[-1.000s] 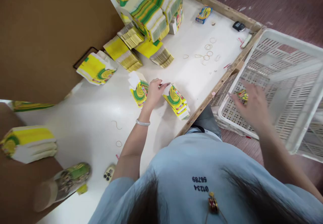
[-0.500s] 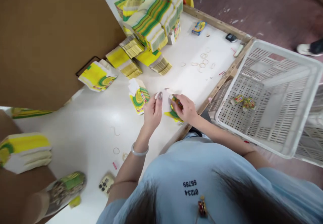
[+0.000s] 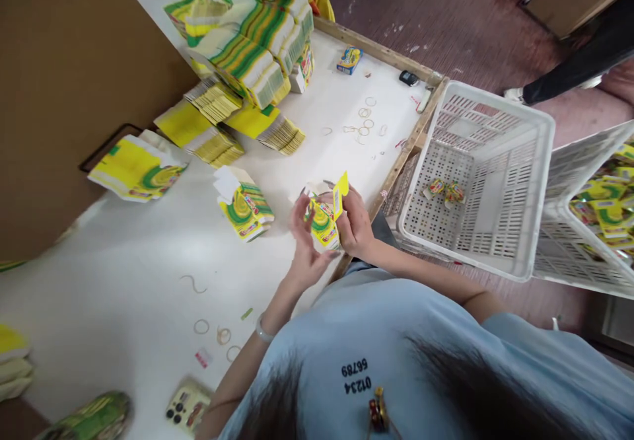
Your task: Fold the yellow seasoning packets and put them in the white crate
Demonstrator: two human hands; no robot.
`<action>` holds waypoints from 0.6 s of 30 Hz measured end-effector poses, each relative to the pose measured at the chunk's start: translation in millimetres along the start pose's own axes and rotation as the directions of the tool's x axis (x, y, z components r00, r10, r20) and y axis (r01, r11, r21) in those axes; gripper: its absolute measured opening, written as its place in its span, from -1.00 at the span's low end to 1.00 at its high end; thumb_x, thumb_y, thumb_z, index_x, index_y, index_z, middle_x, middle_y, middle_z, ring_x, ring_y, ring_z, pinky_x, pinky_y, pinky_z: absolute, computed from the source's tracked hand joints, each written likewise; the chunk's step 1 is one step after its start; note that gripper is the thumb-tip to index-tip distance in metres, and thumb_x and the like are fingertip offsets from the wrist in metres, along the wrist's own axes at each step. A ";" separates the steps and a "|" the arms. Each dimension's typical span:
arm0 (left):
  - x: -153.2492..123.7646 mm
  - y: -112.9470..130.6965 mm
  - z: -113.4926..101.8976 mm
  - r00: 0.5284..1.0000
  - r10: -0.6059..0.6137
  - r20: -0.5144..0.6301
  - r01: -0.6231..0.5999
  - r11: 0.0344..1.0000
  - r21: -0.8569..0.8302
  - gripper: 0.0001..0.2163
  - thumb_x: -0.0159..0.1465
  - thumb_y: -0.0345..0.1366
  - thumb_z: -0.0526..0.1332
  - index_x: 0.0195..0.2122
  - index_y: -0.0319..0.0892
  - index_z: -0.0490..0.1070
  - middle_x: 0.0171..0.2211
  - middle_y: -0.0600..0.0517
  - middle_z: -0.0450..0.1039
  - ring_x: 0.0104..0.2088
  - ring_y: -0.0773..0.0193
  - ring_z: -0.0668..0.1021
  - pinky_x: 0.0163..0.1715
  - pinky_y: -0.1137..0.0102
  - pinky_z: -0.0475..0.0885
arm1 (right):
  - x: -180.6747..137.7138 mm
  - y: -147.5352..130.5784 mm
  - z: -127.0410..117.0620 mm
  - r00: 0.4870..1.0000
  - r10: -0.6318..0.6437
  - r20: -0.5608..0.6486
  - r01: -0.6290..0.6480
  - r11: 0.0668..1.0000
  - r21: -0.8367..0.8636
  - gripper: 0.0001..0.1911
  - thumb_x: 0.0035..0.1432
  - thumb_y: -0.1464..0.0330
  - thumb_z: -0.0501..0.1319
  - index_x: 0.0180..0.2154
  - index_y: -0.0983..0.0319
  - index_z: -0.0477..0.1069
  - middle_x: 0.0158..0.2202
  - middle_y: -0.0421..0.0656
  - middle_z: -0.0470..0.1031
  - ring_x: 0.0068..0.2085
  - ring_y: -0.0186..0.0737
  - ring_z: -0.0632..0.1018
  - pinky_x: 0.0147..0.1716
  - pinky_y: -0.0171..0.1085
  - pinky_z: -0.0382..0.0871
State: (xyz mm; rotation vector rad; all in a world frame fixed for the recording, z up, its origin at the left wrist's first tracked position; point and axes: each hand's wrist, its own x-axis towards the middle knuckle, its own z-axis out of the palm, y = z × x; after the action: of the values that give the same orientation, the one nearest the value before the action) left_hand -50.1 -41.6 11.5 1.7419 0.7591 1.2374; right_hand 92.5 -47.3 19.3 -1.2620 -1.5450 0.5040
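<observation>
A small yellow and green carton (image 3: 323, 224) stands out between my two hands, with a yellow flap sticking up on its right side. My left hand (image 3: 306, 245) spans it from the left, thumb at the near end and fingers at the far end. On the other side, my right hand (image 3: 357, 225) grips the carton beside the raised flap. A second carton (image 3: 242, 203), squared up with white flaps open, rests on the table left of my hands.
Stacks of flat cartons (image 3: 247, 37) fill the table's far left. Rubber bands (image 3: 365, 123), a blue box (image 3: 349, 60) and a phone (image 3: 188, 407) lie about. A white plastic crate (image 3: 475, 255) with wrapped pieces stands right, past the wooden edge; a person's leg (image 3: 569, 63) shows beyond.
The white piece between my hands has given way to an opened-out carton with its flap up. My left hand has spread around it. The view has swung right.
</observation>
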 end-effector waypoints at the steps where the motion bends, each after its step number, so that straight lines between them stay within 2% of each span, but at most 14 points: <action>1: -5.9 -2.6 5.4 0.998 -0.018 0.060 0.021 0.998 -0.052 -0.13 0.30 0.17 0.25 0.49 0.21 -0.25 0.51 -0.11 -0.12 0.48 -0.07 0.12 0.34 0.05 0.28 | 0.5 -3.5 0.6 1.000 0.003 -0.013 -0.003 1.000 -0.007 -0.58 0.46 0.21 -0.14 0.08 0.15 0.39 -0.02 -0.03 0.57 0.26 -0.02 0.47 0.37 0.13 0.16; 2: -11.5 -4.1 9.9 0.993 -0.052 0.107 0.062 0.994 -0.093 -0.15 0.34 0.14 0.22 0.50 0.22 -0.29 0.53 -0.09 -0.17 0.50 -0.06 0.07 0.38 0.05 0.21 | 0.8 -6.8 0.8 1.000 0.013 -0.018 -0.013 1.000 -0.006 -0.58 0.46 0.20 -0.13 0.08 0.14 0.41 0.00 -0.04 0.57 0.31 -0.01 0.41 0.43 0.17 0.01; 4: -20.2 -3.8 15.0 0.979 -0.144 0.142 0.165 0.975 -0.146 -0.25 0.40 0.10 0.16 0.50 0.17 -0.20 0.51 -0.10 -0.07 0.49 -0.03 0.10 0.41 0.07 0.17 | 0.8 -12.4 -0.4 0.997 0.076 -0.009 -0.076 0.997 0.035 -0.60 0.45 0.19 -0.09 0.07 0.15 0.42 -0.01 -0.08 0.58 0.25 -0.03 0.47 0.47 0.18 -0.13; 5: -23.1 -2.2 15.7 0.973 -0.198 0.119 0.215 0.964 -0.157 -0.30 0.40 0.10 0.14 0.49 0.13 -0.08 0.48 -0.11 0.04 0.48 -0.03 0.15 0.41 0.09 0.17 | 0.4 -14.4 -2.2 0.992 0.128 0.008 -0.128 0.989 0.069 -0.61 0.45 0.17 -0.06 0.06 0.15 0.42 -0.04 -0.10 0.60 0.16 -0.06 0.55 0.46 0.16 -0.08; 6: -25.3 0.1 15.6 0.963 -0.259 0.075 0.268 0.950 -0.160 -0.35 0.40 0.11 0.15 0.45 0.06 0.06 0.43 -0.13 0.16 0.45 -0.03 0.22 0.40 0.10 0.19 | -0.3 -16.0 -4.4 0.982 0.187 0.034 -0.189 0.976 0.107 -0.62 0.45 0.16 -0.03 0.04 0.16 0.44 -0.10 -0.13 0.62 0.03 -0.11 0.61 0.42 0.13 0.05; 7: -27.0 2.8 15.0 0.944 -0.329 0.020 0.328 0.931 -0.159 -0.39 0.39 0.12 0.15 0.39 0.00 0.20 0.36 -0.15 0.29 0.40 -0.04 0.31 0.38 0.10 0.23 | -1.6 -17.1 -6.9 0.967 0.247 0.068 -0.255 0.956 0.143 -0.63 0.44 0.13 -0.01 0.02 0.16 0.45 -0.17 -0.17 0.62 -0.12 -0.16 0.63 0.33 0.07 0.24; 8: -28.3 5.7 14.4 0.916 -0.399 -0.030 0.390 0.907 -0.159 -0.43 0.38 0.13 0.16 0.31 -0.05 0.32 0.28 -0.16 0.40 0.33 -0.03 0.40 0.34 0.11 0.29 | -3.6 -17.7 -9.2 0.947 0.304 0.101 -0.318 0.931 0.178 -0.63 0.43 0.11 0.02 -0.02 0.17 0.48 -0.26 -0.19 0.61 -0.25 -0.21 0.61 0.17 -0.02 0.42; 9: -29.6 8.6 14.3 0.884 -0.462 -0.067 0.448 0.879 -0.161 -0.46 0.37 0.14 0.16 0.23 -0.10 0.40 0.18 -0.15 0.50 0.24 -0.02 0.49 0.28 0.12 0.37 | -6.4 -17.9 -10.9 0.926 0.355 0.129 -0.375 0.903 0.209 -0.63 0.42 0.08 0.06 -0.06 0.17 0.49 -0.34 -0.21 0.59 -0.34 -0.25 0.58 -0.03 -0.12 0.52; 11: -32.8 13.7 16.0 0.826 -0.556 -0.088 0.535 0.825 -0.182 -0.48 0.36 0.16 0.16 0.11 -0.15 0.47 0.03 -0.13 0.59 0.07 0.02 0.60 0.13 0.17 0.49 | -14.4 -17.1 -11.8 0.883 0.445 0.148 -0.469 0.840 0.272 -0.62 0.36 0.05 0.15 -0.06 0.19 0.49 -0.45 -0.25 0.52 -0.45 -0.30 0.50 -0.35 -0.27 0.48; 13: -37.6 17.6 19.9 0.798 -0.597 -0.083 0.564 0.788 -0.248 -0.47 0.37 0.16 0.17 0.18 -0.13 0.40 -0.04 -0.11 0.61 -0.04 0.08 0.64 0.00 0.23 0.55 | -24.5 -15.5 -10.1 0.859 0.498 0.117 -0.505 0.789 0.351 -0.57 0.32 0.03 0.22 0.06 0.16 0.41 -0.49 -0.28 0.48 -0.51 -0.32 0.46 -0.47 -0.33 0.40; 15: -43.9 20.4 23.4 0.794 -0.601 -0.095 0.541 0.768 -0.342 -0.37 0.38 0.10 0.21 0.37 -0.02 0.13 -0.06 -0.08 0.60 -0.08 0.13 0.65 -0.07 0.26 0.56 | -34.1 -12.9 -9.2 0.868 0.495 0.051 -0.473 0.788 0.393 -0.53 0.29 0.02 0.24 0.11 0.11 0.34 -0.43 -0.25 0.51 -0.47 -0.30 0.50 -0.45 -0.32 0.43; 17: -50.8 22.4 23.4 0.804 -0.587 -0.096 0.507 0.761 -0.405 -0.25 0.38 0.05 0.23 0.46 0.09 -0.16 -0.10 -0.03 0.60 -0.14 0.17 0.65 -0.14 0.31 0.55 | -40.5 -9.4 -12.1 0.899 0.437 0.013 -0.413 0.839 0.354 -0.59 0.24 0.00 0.28 -0.02 0.10 0.42 -0.27 -0.14 0.57 -0.33 -0.22 0.58 -0.33 -0.25 0.51; 18: -53.9 23.2 21.6 0.811 -0.581 -0.073 0.505 0.757 -0.414 -0.25 0.39 0.04 0.24 0.46 0.10 -0.18 -0.15 0.00 0.60 -0.21 0.20 0.65 -0.20 0.34 0.55 | -42.2 -7.4 -15.2 0.910 0.414 0.033 -0.401 0.855 0.328 -0.61 0.21 -0.02 0.30 -0.10 0.11 0.46 -0.20 -0.09 0.59 -0.25 -0.19 0.60 -0.26 -0.21 0.53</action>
State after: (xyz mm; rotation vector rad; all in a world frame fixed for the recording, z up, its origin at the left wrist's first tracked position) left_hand -47.2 -103.8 5.6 0.9820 0.9864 1.0585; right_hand 99.0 -91.7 12.4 -1.3252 -1.0959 0.9646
